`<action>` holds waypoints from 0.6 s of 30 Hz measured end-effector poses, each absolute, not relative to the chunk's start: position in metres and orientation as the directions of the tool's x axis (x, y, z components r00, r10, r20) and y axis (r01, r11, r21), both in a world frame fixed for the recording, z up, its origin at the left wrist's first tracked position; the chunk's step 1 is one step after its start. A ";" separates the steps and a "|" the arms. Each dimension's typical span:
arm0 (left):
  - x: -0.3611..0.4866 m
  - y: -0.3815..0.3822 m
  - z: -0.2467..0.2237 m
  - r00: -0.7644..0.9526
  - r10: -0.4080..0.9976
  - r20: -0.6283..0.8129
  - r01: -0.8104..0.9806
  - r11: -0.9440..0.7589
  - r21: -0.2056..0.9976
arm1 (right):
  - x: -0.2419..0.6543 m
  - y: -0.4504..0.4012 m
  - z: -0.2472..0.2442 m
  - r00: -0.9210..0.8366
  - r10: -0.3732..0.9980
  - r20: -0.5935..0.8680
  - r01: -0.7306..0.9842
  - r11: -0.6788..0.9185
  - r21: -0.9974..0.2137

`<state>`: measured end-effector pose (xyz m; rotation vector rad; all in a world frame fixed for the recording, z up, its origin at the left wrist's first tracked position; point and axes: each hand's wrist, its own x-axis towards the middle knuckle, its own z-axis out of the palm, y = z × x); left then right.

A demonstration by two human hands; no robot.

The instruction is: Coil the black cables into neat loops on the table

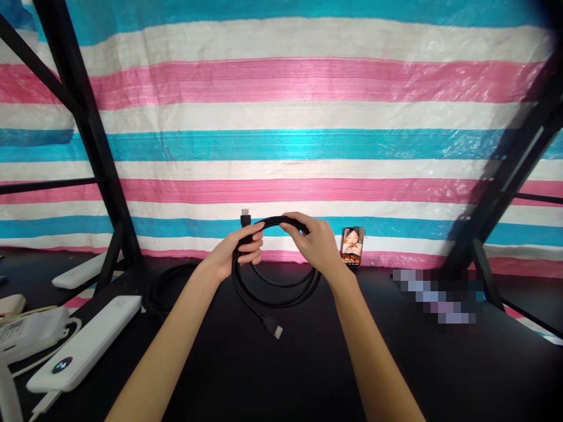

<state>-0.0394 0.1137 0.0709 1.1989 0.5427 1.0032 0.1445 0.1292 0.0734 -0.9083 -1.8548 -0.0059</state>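
A black HDMI cable (281, 304), wound into a loose coil, hangs upright between my two hands above the black table. On the coil's left side my left hand (235, 249) is closed around the strands, with one plug (245, 214) pointing up beside the fingers. My right hand (310, 234) pinches the top right of the coil between thumb and fingers. The other plug (273, 328) dangles below the loop on a short free length. Part of the coil is hidden behind both hands.
Another coiled black cable (156, 287) lies left of my left forearm. Further left are a white power bank (94, 340) and other white devices (33, 331). A phone (352, 246) leans at the back against the striped sheet (308, 143). Black frame posts (94, 140) stand either side.
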 end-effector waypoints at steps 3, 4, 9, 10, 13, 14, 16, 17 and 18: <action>-0.040 0.115 0.072 0.491 0.849 0.192 -0.427 0.043 0.903 | 0.145 0.132 0.073 -0.042 0.570 0.821 0.524 0.712 -0.467; -0.039 0.115 0.072 0.482 0.850 0.212 -0.465 0.043 0.884 | 0.146 0.133 0.073 0.025 0.569 0.822 0.498 0.706 -0.504; -0.028 0.114 0.071 0.320 0.919 0.231 -0.546 -0.020 0.837 | 0.147 0.136 0.073 0.236 0.560 0.794 0.427 0.674 -0.602; -0.025 0.113 0.070 0.270 0.937 0.224 -0.535 -0.047 0.844 | 0.146 0.136 0.073 0.244 0.562 0.791 0.422 0.673 -0.608; -0.017 0.115 0.064 0.139 0.965 0.221 -0.513 -0.121 0.850 | 0.143 0.133 0.073 0.234 0.568 0.789 0.414 0.676 -0.610; -0.016 0.116 0.062 0.110 0.969 0.222 -0.507 -0.137 0.851 | 0.143 0.132 0.073 0.219 0.581 0.784 0.407 0.676 -0.614; -0.018 0.118 0.060 0.075 0.974 0.212 -0.473 -0.153 0.868 | 0.145 0.130 0.074 0.160 0.642 0.750 0.399 0.652 -0.644; -0.020 0.119 0.060 0.073 0.976 0.204 -0.447 -0.151 0.882 | 0.147 0.129 0.075 0.124 0.681 0.722 0.402 0.631 -0.664; -0.022 0.119 0.061 0.083 0.977 0.194 -0.414 -0.144 0.899 | 0.148 0.128 0.075 0.088 0.718 0.691 0.405 0.608 -0.683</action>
